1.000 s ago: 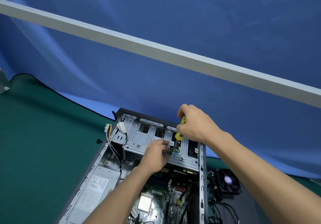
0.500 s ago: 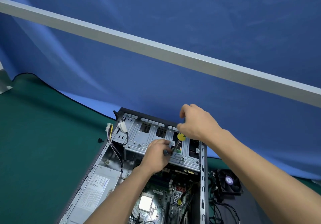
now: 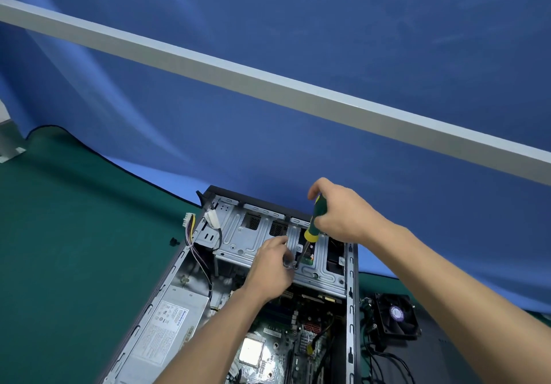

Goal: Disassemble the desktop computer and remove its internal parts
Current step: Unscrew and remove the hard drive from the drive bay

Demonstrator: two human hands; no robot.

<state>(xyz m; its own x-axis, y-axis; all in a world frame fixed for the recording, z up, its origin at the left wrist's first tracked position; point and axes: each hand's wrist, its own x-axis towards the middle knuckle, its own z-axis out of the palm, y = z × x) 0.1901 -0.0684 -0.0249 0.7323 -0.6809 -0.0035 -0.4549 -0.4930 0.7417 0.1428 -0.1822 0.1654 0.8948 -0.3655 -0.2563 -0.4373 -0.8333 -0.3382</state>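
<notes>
Right grip [image 3: 343, 213] around screwdriver [image 3: 313, 225]

Blue cloth backdrop [image 3: 328, 40] fills the upper view, soft folds w/ paler streaks at left. Grey bar [image 3: 268, 84] runs diagonally across it, upper left to right. Green table mat [image 3: 65, 249] below. Grey metal bracket [image 3: 9, 145] at far left edge.

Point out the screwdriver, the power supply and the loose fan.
screwdriver [image 3: 318, 211], head view, green handle.
power supply [image 3: 170, 328], head view, labelled top face.
loose fan [image 3: 396, 315], head view, hub sticker.
</notes>
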